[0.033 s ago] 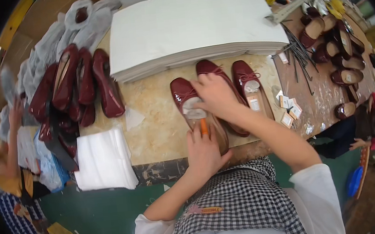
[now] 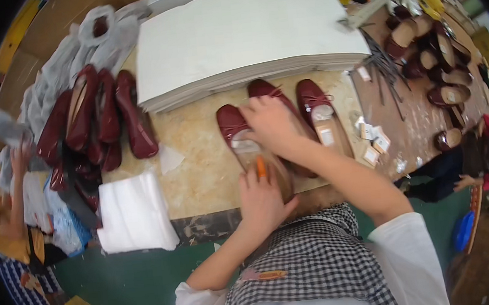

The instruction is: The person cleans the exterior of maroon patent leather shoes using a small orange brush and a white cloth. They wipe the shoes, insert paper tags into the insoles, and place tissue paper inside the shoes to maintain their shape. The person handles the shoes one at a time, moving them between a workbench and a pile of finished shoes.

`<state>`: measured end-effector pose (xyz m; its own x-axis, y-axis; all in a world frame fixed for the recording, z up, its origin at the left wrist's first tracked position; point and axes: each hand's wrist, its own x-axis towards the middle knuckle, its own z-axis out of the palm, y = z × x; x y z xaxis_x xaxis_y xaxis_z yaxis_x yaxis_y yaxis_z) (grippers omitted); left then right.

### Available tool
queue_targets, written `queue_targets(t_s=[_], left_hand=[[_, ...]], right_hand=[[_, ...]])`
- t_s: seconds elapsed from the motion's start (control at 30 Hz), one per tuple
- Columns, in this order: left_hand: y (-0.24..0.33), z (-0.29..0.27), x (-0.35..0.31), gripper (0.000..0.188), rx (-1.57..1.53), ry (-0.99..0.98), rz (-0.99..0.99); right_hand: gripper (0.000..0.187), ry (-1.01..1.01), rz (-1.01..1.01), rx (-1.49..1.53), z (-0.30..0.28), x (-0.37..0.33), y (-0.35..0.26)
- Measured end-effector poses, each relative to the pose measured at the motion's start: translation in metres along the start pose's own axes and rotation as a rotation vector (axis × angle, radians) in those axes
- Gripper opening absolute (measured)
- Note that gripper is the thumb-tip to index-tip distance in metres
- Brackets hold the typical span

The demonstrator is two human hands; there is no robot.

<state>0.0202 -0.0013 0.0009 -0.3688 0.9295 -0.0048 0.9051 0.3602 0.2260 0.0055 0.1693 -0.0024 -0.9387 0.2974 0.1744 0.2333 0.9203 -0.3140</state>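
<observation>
A dark red patent ballet flat (image 2: pixel 229 118) with a bow lies on the table in front of me, pale stuffing in its toe. My left hand (image 2: pixel 259 201) is closed around its heel end, fingers inside the shoe. Between those fingers sticks up a small orange piece (image 2: pixel 261 167), too covered to name. At the shoe's front, my right hand (image 2: pixel 271 121) bends its fingers over the opening's edge near the bow. To the right lie a second flat (image 2: pixel 264 87), partly behind my right arm, and a third flat (image 2: pixel 314 96) with a tag on its insole.
A thick stack of white paper (image 2: pixel 245 35) rises behind the shoes. More red shoes (image 2: pixel 82 118) and folded white sheets (image 2: pixel 134 213) are on the left. Paper tags (image 2: pixel 375 143), dark thin rods (image 2: pixel 387 71) and another shoe group (image 2: pixel 438 57) lie right. Other people work at both sides.
The view has shifted slightly, so the table's things sit a little further left. Both hands keep their places on the same shoe. At far left, a person's grey wrapped bundle has moved.
</observation>
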Motion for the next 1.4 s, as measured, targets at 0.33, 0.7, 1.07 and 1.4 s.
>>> queue_targets(t_s=[0.33, 0.7, 1.07, 1.4], left_hand=[[-0.031, -0.030, -0.042, 0.035, -0.623, 0.036, -0.618], [-0.031, 0.015, -0.029, 0.055, -1.887, 0.520, -0.828], [-0.013, 0.007, 0.008, 0.092, -2.287, 0.126, -0.297], [-0.032, 0.046, 0.008, 0.087, -1.824, 0.556, -0.585]], right_hand=[[0.024, 0.354, 0.482, 0.458, -0.081, -0.103, 0.186], [0.019, 0.158, 0.790, -0.003, -0.114, -0.210, 0.290], [0.055, 0.061, 0.956, -0.132, -0.057, -0.139, 0.231], [0.024, 0.128, 0.480, 0.895, -0.118, -0.111, 0.022]])
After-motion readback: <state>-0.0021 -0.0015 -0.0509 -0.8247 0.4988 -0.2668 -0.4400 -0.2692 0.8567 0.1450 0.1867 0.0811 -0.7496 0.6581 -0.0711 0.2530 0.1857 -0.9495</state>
